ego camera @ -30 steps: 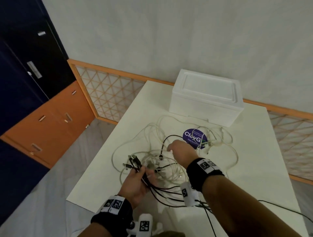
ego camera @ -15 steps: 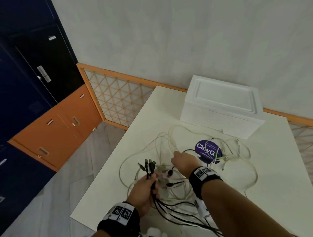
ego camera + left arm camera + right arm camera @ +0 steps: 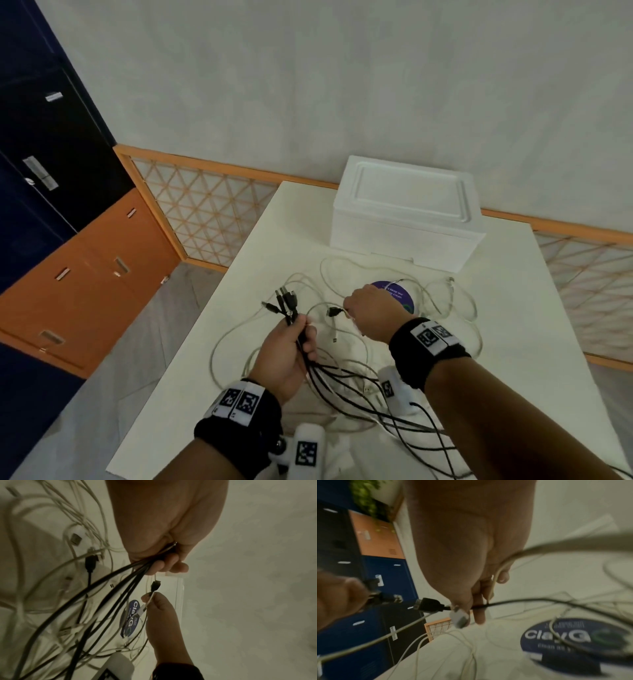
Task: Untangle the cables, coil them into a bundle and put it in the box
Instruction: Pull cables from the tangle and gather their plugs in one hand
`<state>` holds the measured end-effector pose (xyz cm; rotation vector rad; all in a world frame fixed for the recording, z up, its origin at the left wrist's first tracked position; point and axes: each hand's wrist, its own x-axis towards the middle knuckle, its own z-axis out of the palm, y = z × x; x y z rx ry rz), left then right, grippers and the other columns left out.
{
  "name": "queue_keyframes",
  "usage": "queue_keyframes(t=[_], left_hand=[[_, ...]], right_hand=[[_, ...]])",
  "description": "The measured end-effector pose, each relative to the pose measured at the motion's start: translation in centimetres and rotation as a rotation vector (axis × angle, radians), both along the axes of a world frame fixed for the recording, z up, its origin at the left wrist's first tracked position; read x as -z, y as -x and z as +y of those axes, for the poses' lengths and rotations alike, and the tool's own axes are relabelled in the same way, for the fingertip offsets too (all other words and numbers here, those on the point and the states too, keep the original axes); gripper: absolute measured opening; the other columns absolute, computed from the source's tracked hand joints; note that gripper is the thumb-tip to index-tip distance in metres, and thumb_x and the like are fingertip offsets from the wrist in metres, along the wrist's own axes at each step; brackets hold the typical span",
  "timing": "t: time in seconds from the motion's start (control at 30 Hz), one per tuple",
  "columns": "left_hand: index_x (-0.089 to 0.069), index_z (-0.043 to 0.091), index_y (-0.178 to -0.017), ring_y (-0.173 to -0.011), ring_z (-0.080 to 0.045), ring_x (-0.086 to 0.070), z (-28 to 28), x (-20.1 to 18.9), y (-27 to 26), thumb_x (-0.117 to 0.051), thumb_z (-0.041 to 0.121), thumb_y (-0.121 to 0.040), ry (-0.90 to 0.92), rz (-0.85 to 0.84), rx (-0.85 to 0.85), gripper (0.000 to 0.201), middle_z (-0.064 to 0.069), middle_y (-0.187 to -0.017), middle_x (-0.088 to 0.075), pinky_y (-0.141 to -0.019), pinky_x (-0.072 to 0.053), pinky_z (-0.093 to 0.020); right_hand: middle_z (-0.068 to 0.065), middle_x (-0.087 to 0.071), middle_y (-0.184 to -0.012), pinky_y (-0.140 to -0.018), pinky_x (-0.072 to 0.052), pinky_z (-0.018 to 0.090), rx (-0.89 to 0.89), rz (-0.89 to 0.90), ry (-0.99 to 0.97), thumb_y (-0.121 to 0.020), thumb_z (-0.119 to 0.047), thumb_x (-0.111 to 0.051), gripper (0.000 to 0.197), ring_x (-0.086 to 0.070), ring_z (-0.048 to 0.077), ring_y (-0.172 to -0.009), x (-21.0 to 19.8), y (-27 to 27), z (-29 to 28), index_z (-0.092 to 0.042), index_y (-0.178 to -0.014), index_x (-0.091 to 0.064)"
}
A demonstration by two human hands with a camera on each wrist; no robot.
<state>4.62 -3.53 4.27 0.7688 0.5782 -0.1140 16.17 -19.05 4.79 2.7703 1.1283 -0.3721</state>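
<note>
My left hand [image 3: 291, 346] grips a bunch of black cables [image 3: 346, 383] with their plugs [image 3: 286, 301] sticking up above the fist; the wrist view shows the fingers [image 3: 169, 565] curled round them. To its right, my right hand [image 3: 368, 313] pinches a black cable just behind its plug [image 3: 334, 312], and a white cable [image 3: 498, 573] runs through the same fingers [image 3: 478, 612]. Loose white cables [image 3: 445, 301] lie tangled on the white table [image 3: 513, 342]. The white foam box [image 3: 407, 209] stands closed at the back.
A round blue sticker [image 3: 399, 295] lies on the table under the cables, behind my right hand. Orange and dark blue lockers [image 3: 85, 267] stand to the left across the floor. An orange lattice rail [image 3: 205, 209] runs along the wall behind the table.
Both hands have risen off the table. The left hand lifted its black bunch higher, and the right hand now holds a black plug end up beside it.
</note>
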Motion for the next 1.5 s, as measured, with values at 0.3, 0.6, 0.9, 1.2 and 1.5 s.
queue_keyframes(t=[0.3, 0.6, 0.9, 1.2, 1.5], left_hand=[[-0.046, 0.013, -0.080, -0.043, -0.013, -0.042, -1.2, -0.3, -1.3, -0.047, 0.016, -0.097, -0.016, 0.109, 0.138, 0.018, -0.014, -0.111, -0.068, -0.042, -0.037, -0.023], [-0.053, 0.012, -0.087, -0.045, -0.009, -0.039, -2.2, -3.3, -1.4, -0.047, 0.017, -0.099, -0.060, -0.125, 0.040, 0.015, -0.006, -0.096, -0.068, -0.045, -0.036, -0.022], [-0.060, 0.005, -0.103, -0.053, -0.010, -0.042, -3.0, -5.3, -0.3, -0.050, 0.025, -0.087, -0.035, -0.347, 0.131, 0.028, 0.002, -0.057, -0.042, -0.047, -0.033, -0.020], [-0.050, 0.014, -0.077, -0.067, -0.019, -0.064, -1.8, -4.6, -0.2, -0.039, 0.030, -0.101, 0.105, -0.200, -0.062, 0.031, -0.003, -0.067, -0.061, -0.064, -0.054, -0.034], [-0.037, 0.017, -0.069, -0.040, -0.011, -0.034, 4.9, -1.5, 0.9, -0.035, 0.033, -0.103, 0.212, -0.100, -0.326, 0.038, 0.005, -0.050, -0.033, -0.057, -0.036, -0.025]], right_hand=[[0.005, -0.065, -0.095, -0.061, -0.041, 0.029, 0.220, -0.105, 0.050, -0.086, -0.006, -0.043, 0.024, -0.063, 0.027, -0.086, -4.5, 2.2, 0.3, -0.012, -0.097, -0.065], [-0.001, -0.069, -0.072, -0.056, -0.044, 0.023, 0.499, 0.311, -0.798, -0.091, -0.025, -0.055, 0.007, -0.056, 0.002, -0.054, -8.5, 3.7, 0.3, -0.019, -0.091, -0.059], [0.003, -0.066, -0.058, -0.042, -0.038, 0.010, 0.531, 0.495, -1.039, -0.084, -0.026, -0.070, 0.033, -0.049, 0.000, -0.036, -10.1, 6.9, 1.6, -0.012, -0.059, -0.055], [-0.006, -0.052, -0.062, -0.058, -0.035, 0.024, 0.462, 0.370, -0.647, -0.083, -0.048, -0.064, 0.037, -0.050, 0.010, -0.062, -8.2, 8.8, 0.5, -0.023, -0.062, -0.046], [0.000, -0.045, -0.049, -0.055, -0.035, 0.031, 0.708, -0.136, -0.429, -0.089, -0.064, -0.036, 0.064, -0.050, 0.020, -0.056, -12.4, 9.7, -8.9, -0.015, -0.049, -0.041]])
